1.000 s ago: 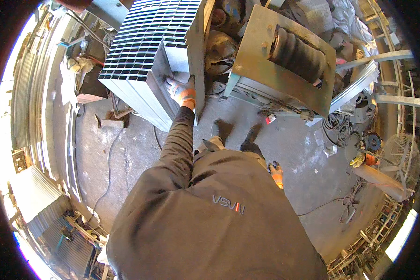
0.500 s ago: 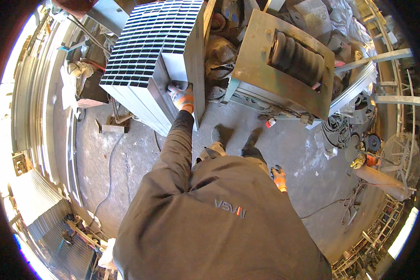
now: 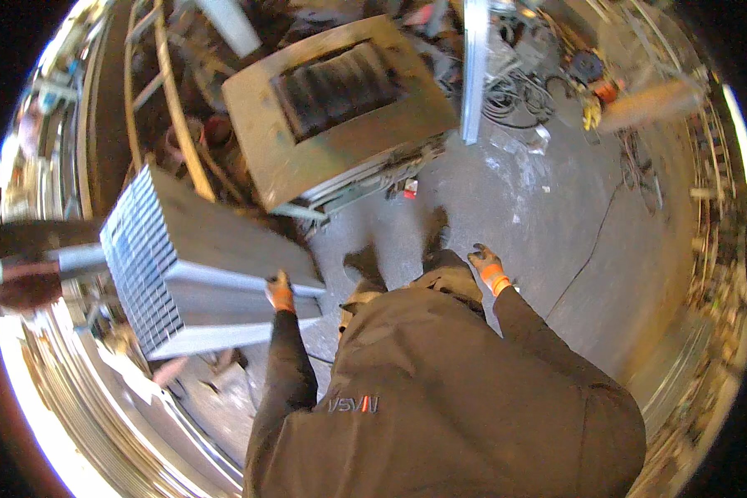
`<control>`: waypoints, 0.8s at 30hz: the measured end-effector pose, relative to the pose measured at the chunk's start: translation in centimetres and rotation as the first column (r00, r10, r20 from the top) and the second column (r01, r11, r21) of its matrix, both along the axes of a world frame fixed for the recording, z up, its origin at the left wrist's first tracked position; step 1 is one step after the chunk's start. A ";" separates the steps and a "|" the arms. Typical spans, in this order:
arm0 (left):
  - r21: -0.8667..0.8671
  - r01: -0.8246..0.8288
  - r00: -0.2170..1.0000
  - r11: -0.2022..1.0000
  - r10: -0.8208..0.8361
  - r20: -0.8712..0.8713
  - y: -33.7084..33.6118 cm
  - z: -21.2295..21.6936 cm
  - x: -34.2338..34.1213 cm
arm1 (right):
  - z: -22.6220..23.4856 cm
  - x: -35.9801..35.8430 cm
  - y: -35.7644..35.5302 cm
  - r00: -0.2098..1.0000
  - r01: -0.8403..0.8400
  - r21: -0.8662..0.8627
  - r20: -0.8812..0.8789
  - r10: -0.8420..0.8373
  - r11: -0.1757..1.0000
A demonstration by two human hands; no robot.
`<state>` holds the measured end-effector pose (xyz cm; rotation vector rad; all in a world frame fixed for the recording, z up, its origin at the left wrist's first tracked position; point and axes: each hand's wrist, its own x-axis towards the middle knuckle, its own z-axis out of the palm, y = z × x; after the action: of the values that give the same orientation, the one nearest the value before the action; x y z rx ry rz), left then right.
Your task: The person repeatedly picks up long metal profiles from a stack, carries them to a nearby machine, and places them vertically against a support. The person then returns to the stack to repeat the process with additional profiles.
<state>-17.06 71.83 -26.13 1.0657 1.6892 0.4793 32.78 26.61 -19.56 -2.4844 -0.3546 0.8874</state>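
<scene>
A stack of grey metal profiles stands at my left, its gridded cut ends facing left. Over its near side is my left hand, in an orange glove with dark fingertips; blur hides whether it touches the metal or how its fingers are set. My right hand, gloved alike, hangs beside my right hip above the floor. Its fingers are apart and it holds nothing. Ahead of me sits a steel-topped machine with a dark ribbed roller in its opening.
A wooden ladder-like frame leans behind the stack. An upright metal profile stands right of the machine, near coiled cable. A thin cable crosses the concrete floor at right. A small red-and-white item lies by the machine.
My view has swung right, so the stack and machine now appear further left. My left hand has drawn back from the recess at the stack's top toward my body. My right hand stays low.
</scene>
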 end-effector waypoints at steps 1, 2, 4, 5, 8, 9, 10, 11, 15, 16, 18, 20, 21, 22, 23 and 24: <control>-0.150 0.291 0.946 0.945 -0.307 -0.099 -2.2 0.1 0.8 | -0.6 1.5 -1.0 0.996 0.086 0.013 -0.025 -0.086 0.996; -0.307 0.428 0.841 0.850 -0.499 -0.209 -4.3 -0.3 2.9 | -1.3 2.9 -2.1 0.989 0.146 0.110 -0.035 -0.143 0.983; -0.095 0.695 0.646 0.712 -0.677 -0.352 -10.4 -0.5 7.6 | -3.8 5.5 -4.7 0.955 0.297 0.108 -0.044 -0.294 0.949; -0.072 0.740 0.613 0.669 -0.713 -0.340 -11.1 -0.6 10.8 | -5.4 6.4 -6.4 0.942 0.331 0.146 -0.001 -0.335 0.932; -0.212 0.802 0.457 0.559 -0.801 -0.386 -14.4 1.7 20.1 | -11.1 10.1 -11.3 0.861 0.502 0.097 0.035 -0.507 0.859; -0.257 0.807 0.412 0.533 -0.818 -0.401 -15.0 2.8 24.0 | -12.5 11.4 -13.4 0.867 0.497 0.045 0.003 -0.498 0.866; -0.376 0.778 0.337 0.503 -0.840 -0.425 -15.1 3.8 28.3 | -13.7 13.6 -15.7 0.882 0.469 0.101 -0.007 -0.470 0.878; -0.372 0.871 0.183 0.321 -0.915 -0.361 -14.8 5.6 32.0 | -15.1 13.8 -16.3 0.838 0.537 0.293 -0.081 -0.539 0.791; -0.340 0.940 -0.093 0.008 -0.956 -0.277 -15.4 10.8 51.7 | -15.6 21.7 -25.9 0.765 0.644 0.016 -0.038 -0.643 0.765; -0.320 0.939 -0.242 -0.129 -0.907 -0.345 -16.2 11.8 57.0 | -15.7 24.0 -27.5 0.653 0.755 0.030 -0.132 -0.746 0.655; -0.022 0.989 -0.146 -0.148 -0.925 -0.350 -17.4 14.1 66.8 | -15.2 28.0 -30.8 0.670 0.741 0.091 -0.033 -0.742 0.665; 0.167 0.983 -0.042 -0.075 -0.980 -0.195 -18.9 16.0 76.4 | -14.4 32.5 -33.5 0.717 0.693 0.041 0.069 -0.694 0.720; 0.097 0.995 0.020 0.008 -0.992 -0.128 -19.9 16.7 81.2 | -13.9 34.6 -34.5 0.702 0.711 0.101 -0.031 -0.712 0.696; 0.448 0.893 0.022 -0.040 -0.991 -0.131 -20.4 17.3 85.2 | -13.3 36.7 -35.4 0.650 0.756 -0.004 -0.108 -0.752 0.655; 0.469 0.878 -0.013 -0.093 -0.985 -0.171 -20.4 17.8 88.9 | -12.9 38.4 -35.9 0.717 0.696 0.101 -0.156 -0.680 0.711; 0.396 0.893 -0.058 -0.213 -0.928 -0.369 -19.8 18.4 92.9 | -12.6 39.9 -36.2 0.773 0.633 0.142 -0.174 -0.610 0.761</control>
<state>75.85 52.00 -7.69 2.3858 0.1193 -0.1020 72.71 -9.61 -32.12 -2.1261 0.4056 0.6634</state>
